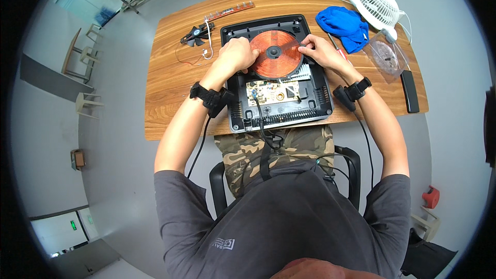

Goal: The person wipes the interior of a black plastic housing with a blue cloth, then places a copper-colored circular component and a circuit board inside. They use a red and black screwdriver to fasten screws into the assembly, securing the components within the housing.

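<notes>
A round copper induction coil (266, 65) with a dark hub lies over the upper part of an open black cooktop housing (321, 89). My left hand (239, 54) is closed on the coil's left rim, thumb on top and the other fingers mostly hidden. At the right rim, my right hand (319, 51) pinches the edge between thumb and fingers. Below the coil, a tan circuit board (266, 93) sits in the housing with a finned metal heat sink (302, 74) beside it. From the board a black cord (260, 119) runs down over the front edge.
Left of the housing lie a black fan (196, 35) with wires and a red circuit strip (230, 11). To the right are a blue cloth (343, 25), a screwdriver (338, 46), a clear plastic bag (385, 57), a white fan (376, 5) and a black phone (409, 92) on the wooden table (175, 90).
</notes>
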### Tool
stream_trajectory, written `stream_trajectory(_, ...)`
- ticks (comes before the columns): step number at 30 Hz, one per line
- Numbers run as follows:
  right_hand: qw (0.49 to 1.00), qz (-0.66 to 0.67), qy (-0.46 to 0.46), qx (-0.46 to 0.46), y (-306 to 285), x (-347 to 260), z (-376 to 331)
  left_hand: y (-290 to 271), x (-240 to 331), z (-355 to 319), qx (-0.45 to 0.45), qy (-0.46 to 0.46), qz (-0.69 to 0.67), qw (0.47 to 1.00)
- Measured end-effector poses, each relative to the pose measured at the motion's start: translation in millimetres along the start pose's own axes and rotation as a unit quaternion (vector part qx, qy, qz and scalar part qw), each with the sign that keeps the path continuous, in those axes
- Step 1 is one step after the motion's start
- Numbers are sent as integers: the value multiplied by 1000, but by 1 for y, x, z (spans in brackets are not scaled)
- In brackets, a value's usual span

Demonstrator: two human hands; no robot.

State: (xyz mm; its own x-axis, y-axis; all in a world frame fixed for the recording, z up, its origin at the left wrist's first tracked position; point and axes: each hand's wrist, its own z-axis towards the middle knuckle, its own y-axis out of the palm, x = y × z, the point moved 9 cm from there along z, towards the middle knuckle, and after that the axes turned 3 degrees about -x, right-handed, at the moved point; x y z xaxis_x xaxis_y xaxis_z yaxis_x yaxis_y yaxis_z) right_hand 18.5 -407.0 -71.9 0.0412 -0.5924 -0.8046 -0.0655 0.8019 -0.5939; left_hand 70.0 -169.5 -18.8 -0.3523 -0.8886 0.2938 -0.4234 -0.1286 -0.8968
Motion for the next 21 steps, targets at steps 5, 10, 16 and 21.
stream_trajectory(5,1000,-12,13,-12,0,0,1,0,-10,5,5,27,-45,999)
stream_trajectory(10,1000,-8,22,-9,-6,-4,2,-10,-13,-7,5,35,-119,992)
stream_trajectory(16,997,51,38,-46,-23,-21,-19,5,-14,-28,-66,58,-290,953)
stream_trajectory(21,990,110,55,-76,-16,-23,-52,27,-8,-44,-121,59,-283,950)
